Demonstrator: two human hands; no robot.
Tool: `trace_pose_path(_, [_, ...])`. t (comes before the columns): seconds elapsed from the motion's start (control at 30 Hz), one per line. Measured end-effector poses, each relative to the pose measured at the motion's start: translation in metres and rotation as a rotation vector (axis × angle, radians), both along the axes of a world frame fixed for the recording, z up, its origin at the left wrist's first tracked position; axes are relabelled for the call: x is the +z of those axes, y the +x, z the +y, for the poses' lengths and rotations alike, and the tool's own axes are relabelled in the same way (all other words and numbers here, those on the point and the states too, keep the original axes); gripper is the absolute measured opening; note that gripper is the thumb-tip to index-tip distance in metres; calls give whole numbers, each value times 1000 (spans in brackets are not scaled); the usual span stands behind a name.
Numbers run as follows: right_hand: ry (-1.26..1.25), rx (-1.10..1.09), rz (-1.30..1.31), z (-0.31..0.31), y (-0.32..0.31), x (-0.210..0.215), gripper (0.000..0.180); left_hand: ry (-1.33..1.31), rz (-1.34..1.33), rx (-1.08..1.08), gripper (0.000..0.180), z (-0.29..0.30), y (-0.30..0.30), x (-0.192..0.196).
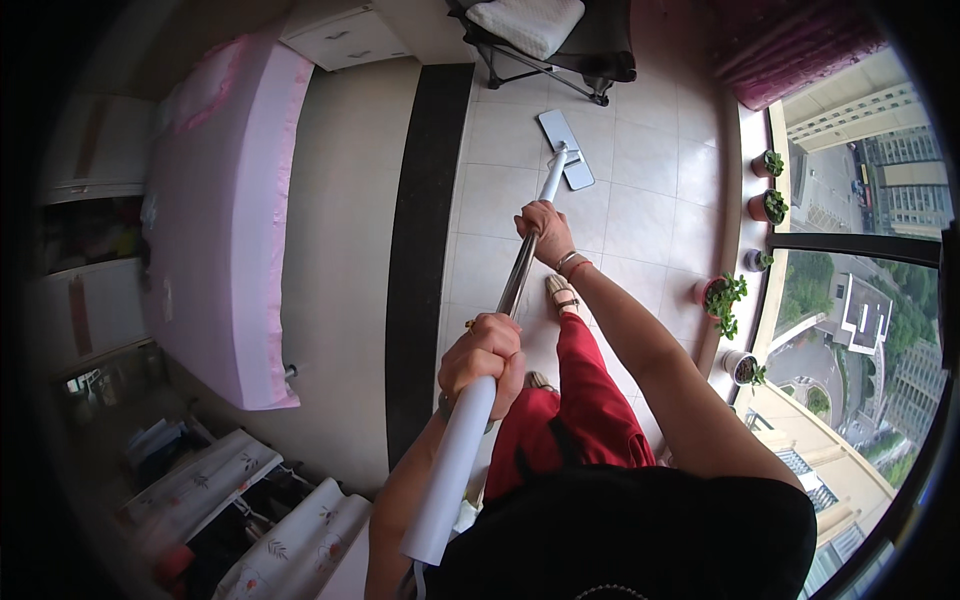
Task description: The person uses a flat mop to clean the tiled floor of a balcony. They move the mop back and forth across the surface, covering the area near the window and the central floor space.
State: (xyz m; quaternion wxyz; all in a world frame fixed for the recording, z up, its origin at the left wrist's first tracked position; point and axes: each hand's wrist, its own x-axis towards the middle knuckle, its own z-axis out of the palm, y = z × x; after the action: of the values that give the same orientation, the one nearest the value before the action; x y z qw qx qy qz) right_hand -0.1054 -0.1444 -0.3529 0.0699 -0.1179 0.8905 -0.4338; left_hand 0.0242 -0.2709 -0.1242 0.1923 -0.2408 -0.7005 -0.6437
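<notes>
Both my hands grip the long pole of a flat mop [517, 270], which slants from near my body out to the floor ahead. My left hand [482, 365] is closed around it just beyond the thick white grip end. Further along, my right hand [545, 233] wraps the pole close to where its metal part meets a white lower section. The rectangular light-grey mop head [566, 150] lies flat on the pale floor tiles, its pole joined at the middle. My fingers are curled, and the pole hides part of them.
A dark folding chair [600, 62] with a white pillow [528, 22] stands ahead. Several potted plants [722, 300] line the window side at right. A black strip [430, 260] crosses the floor. To the left is a bed with a pink cover [215, 230]; cloth-covered furniture [300, 545] stands at lower left.
</notes>
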Motion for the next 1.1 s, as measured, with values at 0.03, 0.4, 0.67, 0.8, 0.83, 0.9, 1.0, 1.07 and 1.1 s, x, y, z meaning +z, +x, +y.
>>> trace_pose_path(0.03, [-9,-18,82,0,-22,-8,19,1,2,-4,28,1,-19,-5])
trace_pose_path(0.4, [-104,17,156,9,-211,-75,16,-103,55,48,28,6,-173,-75])
trace_pose_path(0.67, [-32,161,167,-25,-149,-62,11,-51,-59,242,26,-19,-99,-64])
trace_pose_path(0.8, [3,354,144,-70,-80,-34,3,-21,-152,401,21,-42,-22,-28])
trace_pose_path(0.83, [-3,417,149,-80,-62,-31,4,-52,-161,458,19,-48,0,-25])
trace_pose_path(0.9, [-19,522,124,-97,-22,-24,5,-75,-219,526,15,-53,46,-10])
trace_pose_path(1.0, [-19,634,82,-120,46,-10,7,-83,-308,627,15,-60,115,15])
trace_pose_path(1.07, [-33,702,121,-137,95,1,10,-37,-370,726,16,-64,159,36])
trace_pose_path(1.1, [-42,732,122,-144,117,9,12,8,-398,783,16,-65,180,46])
